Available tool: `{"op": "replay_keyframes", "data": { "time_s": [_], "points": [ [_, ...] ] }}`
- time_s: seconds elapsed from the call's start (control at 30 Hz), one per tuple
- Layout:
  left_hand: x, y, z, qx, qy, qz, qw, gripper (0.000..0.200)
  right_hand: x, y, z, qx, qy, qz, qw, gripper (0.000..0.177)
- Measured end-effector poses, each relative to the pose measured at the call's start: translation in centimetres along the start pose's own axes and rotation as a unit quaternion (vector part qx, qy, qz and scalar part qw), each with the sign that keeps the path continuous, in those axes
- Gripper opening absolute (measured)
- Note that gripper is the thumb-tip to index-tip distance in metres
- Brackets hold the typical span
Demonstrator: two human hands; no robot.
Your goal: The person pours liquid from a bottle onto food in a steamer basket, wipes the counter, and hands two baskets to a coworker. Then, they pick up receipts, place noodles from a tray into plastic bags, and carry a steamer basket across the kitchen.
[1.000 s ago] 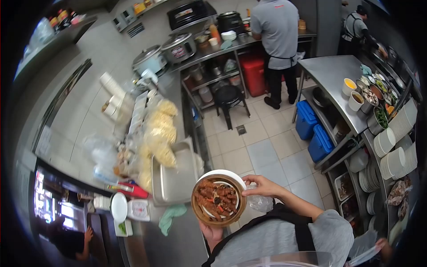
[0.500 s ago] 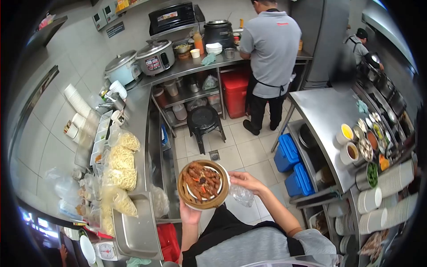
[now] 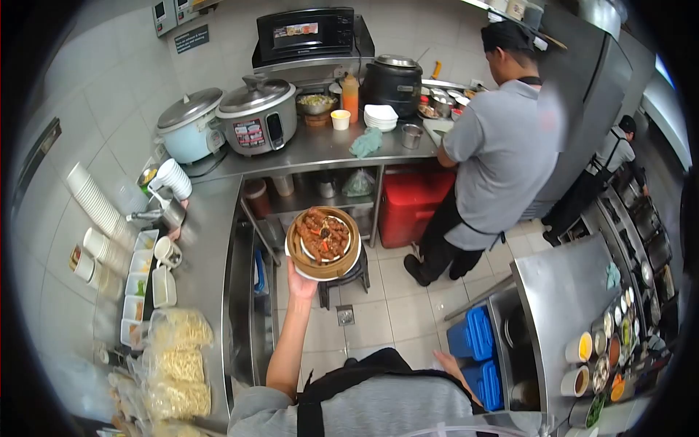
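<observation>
A round bamboo steamer holds a plate of reddish-brown glazed food and sits on a white plate. My left hand supports it from below, arm stretched forward, most of its fingers hidden under the plate. Low at the right of my body, my right hand hangs apart from the steamer, near the blue bins. Its fingers are partly visible and look extended, with nothing in them.
Ahead runs a steel counter with two rice cookers. A co-worker stands at its right. Noodle bags lie on the left counter. Below the steamer is a black stool; at right, a steel table.
My right hand has let go of the steamer's side and dropped to the lower right. The steamer is now on my left hand alone, farther forward. The view has moved closer to the back counter.
</observation>
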State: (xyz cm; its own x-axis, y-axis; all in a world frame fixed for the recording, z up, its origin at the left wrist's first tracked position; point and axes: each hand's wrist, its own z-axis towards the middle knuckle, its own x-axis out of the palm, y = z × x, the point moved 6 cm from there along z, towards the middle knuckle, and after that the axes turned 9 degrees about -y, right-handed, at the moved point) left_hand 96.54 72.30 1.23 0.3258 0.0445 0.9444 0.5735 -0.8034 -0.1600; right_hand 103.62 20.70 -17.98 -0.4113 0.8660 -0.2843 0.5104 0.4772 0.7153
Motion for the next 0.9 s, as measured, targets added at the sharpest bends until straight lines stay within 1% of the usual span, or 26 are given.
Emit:
{"op": "replay_keyframes", "data": {
  "time_s": [0.03, 0.07, 0.1, 0.13, 0.17, 0.23, 0.3, 0.37, 0.47, 0.53, 0.6, 0.63, 0.7, 0.73, 0.83, 0.87, 0.9],
  "points": [
    [-0.6, -0.3, 3.4, 0.014, 0.021, 0.008, 1.0, 0.056, -1.2, -0.6, -0.1, 0.022, -0.025, -0.016, 0.999, 0.06],
    [-0.5, -0.3, 7.0, 0.028, 0.027, 0.008, 0.999, 0.056, -1.8, 0.4, 0.9, 0.033, -0.043, -0.015, 0.998, 0.059],
    [-0.5, -0.1, 10.6, 0.041, 0.03, 0.007, 0.999, 0.057, -2.3, 1.8, 2.0, 0.043, -0.062, -0.009, 0.997, 0.058],
    [-0.5, 0.2, 14.2, 0.029, 0.02, -0.035, 0.999, 0.053, -2.3, 3.6, 3.5, 0.039, -0.077, 0.004, 0.996, 0.057],
    [-0.8, 0.4, 18.0, 0.041, 0.049, -0.03, 0.998, 0.054, -2.2, 6.2, 5.4, 0.029, -0.088, 0.019, 0.995, 0.056],
    [0.4, 0.7, 23.3, 0.079, 0.04, -0.018, 0.996, 0.056, -1.8, 12.2, 9.6, -0.009, -0.102, 0.04, 0.994, 0.054],
    [0.5, 0.8, 27.9, 0.1, -0.007, -0.007, 0.995, 0.057, -1.8, 19.2, 14.4, -0.065, -0.111, 0.048, 0.991, 0.052],
    [1.7, 0.7, 32.9, 0.132, -0.03, -0.011, 0.991, 0.058, -2.2, 26.9, 19.0, -0.128, -0.117, 0.039, 0.984, 0.05],
    [-0.1, 0.1, 39.1, 0.17, -0.056, -0.02, 0.984, 0.06, -2.5, 39.2, 25.4, -0.223, -0.136, 0.01, 0.965, 0.047],
    [-0.5, -0.4, 42.0, 0.184, -0.065, -0.034, 0.98, 0.06, -2.5, 46.9, 29.3, -0.285, -0.153, -0.018, 0.946, 0.045],
    [-0.3, -0.9, 43.0, 0.203, -0.073, -0.019, 0.976, 0.06, -2.3, 53.6, 33.0, -0.334, -0.177, -0.049, 0.924, 0.044],
    [-0.1, -1.2, 43.6, 0.213, -0.077, -0.012, 0.974, 0.06, -2.1, 56.7, 34.8, -0.355, -0.191, -0.066, 0.913, 0.043],
    [-0.1, -1.5, 44.5, 0.228, -0.113, 0.005, 0.967, 0.061, -1.6, 61.9, 38.1, -0.383, -0.219, -0.105, 0.891, 0.041],
    [-0.1, -1.5, 45.0, 0.249, -0.153, 0.003, 0.956, 0.062, -1.3, 64.2, 39.6, -0.394, -0.232, -0.126, 0.88, 0.04],
    [1.0, -0.8, 45.9, 0.311, -0.269, -0.065, 0.909, 0.062, 0.0, 69.2, 43.8, -0.406, -0.264, -0.19, 0.854, 0.037],
    [3.1, 0.0, 45.7, 0.306, -0.257, -0.045, 0.916, 0.066, 0.5, 70.4, 45.0, -0.406, -0.272, -0.212, 0.846, 0.037],
    [1.5, 0.6, 47.5, 0.301, -0.318, -0.034, 0.898, 0.067, 1.0, 71.4, 46.2, -0.404, -0.28, -0.234, 0.839, 0.036]
  ]
}}
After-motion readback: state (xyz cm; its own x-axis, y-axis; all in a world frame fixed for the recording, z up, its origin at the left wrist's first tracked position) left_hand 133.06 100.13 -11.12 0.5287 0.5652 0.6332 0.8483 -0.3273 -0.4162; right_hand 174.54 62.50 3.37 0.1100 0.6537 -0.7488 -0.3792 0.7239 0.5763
